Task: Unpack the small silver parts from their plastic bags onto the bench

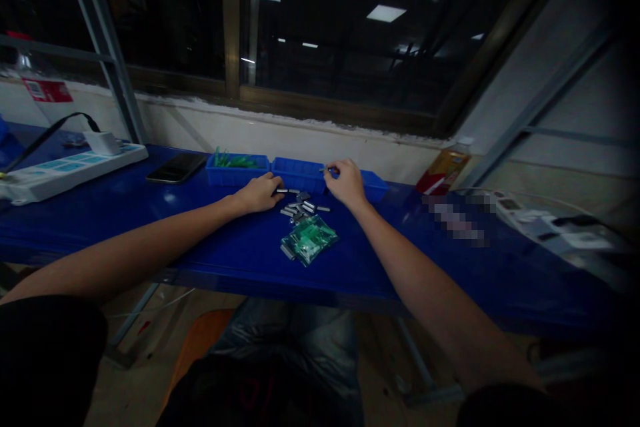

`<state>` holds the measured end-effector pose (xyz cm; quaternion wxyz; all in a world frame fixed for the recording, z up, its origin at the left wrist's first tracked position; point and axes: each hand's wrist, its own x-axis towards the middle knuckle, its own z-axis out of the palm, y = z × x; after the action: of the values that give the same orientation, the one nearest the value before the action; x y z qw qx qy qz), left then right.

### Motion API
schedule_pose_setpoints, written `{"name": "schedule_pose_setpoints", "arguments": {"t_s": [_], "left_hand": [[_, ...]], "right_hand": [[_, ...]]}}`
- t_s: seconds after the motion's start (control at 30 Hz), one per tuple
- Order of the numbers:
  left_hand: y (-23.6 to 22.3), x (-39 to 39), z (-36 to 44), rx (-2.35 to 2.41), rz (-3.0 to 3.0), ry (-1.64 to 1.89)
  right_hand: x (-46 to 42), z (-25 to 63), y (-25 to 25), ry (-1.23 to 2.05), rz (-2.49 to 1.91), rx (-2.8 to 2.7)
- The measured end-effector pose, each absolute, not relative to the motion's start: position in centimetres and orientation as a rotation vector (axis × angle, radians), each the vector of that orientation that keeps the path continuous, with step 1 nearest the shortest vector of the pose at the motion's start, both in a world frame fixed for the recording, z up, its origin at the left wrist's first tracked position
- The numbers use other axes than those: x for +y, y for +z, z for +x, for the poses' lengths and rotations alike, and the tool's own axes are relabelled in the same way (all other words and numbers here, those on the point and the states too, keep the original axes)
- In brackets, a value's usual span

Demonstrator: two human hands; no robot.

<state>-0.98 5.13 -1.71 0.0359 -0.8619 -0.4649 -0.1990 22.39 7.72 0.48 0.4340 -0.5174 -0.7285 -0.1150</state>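
Note:
My left hand (pixel 261 193) is closed at the left edge of a loose pile of small silver metal pieces (pixel 305 207), with one small silver piece (pixel 283 191) at its fingertips. Over the right part of the middle blue bin (pixel 295 177), my right hand (pixel 347 183) pinches a tiny light-coloured piece (pixel 324 169), too small to make out its kind. Clear plastic bags with green contents (pixel 311 239) lie in front of the pile, nearer to me. Green strips (pixel 233 160) fill the left blue bin (pixel 235 177). My right hand partly covers the right blue bin (pixel 373 183).
On the blue table (pixel 225 247), a dark phone (pixel 177 167) and a white power strip (pixel 75 170) lie at the left. A yellow-red drink container (pixel 445 167) stands at the right, near a white device with cables (pixel 550 227). Behind is a wall with windows.

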Motion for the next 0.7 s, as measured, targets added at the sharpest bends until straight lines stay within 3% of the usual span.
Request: {"name": "schedule_pose_setpoints", "arguments": {"t_s": [0.47,0.7], "left_hand": [[-0.8,4.8,-1.3,-1.506,-2.656,-0.441],[-0.6,4.3,-0.7,-1.503,-2.712,-0.658]], "right_hand": [[7.9,22.4,0.2,-0.255,-1.474,-1.845],[5.8,20.9,1.5,-0.323,-1.398,-1.905]]}}
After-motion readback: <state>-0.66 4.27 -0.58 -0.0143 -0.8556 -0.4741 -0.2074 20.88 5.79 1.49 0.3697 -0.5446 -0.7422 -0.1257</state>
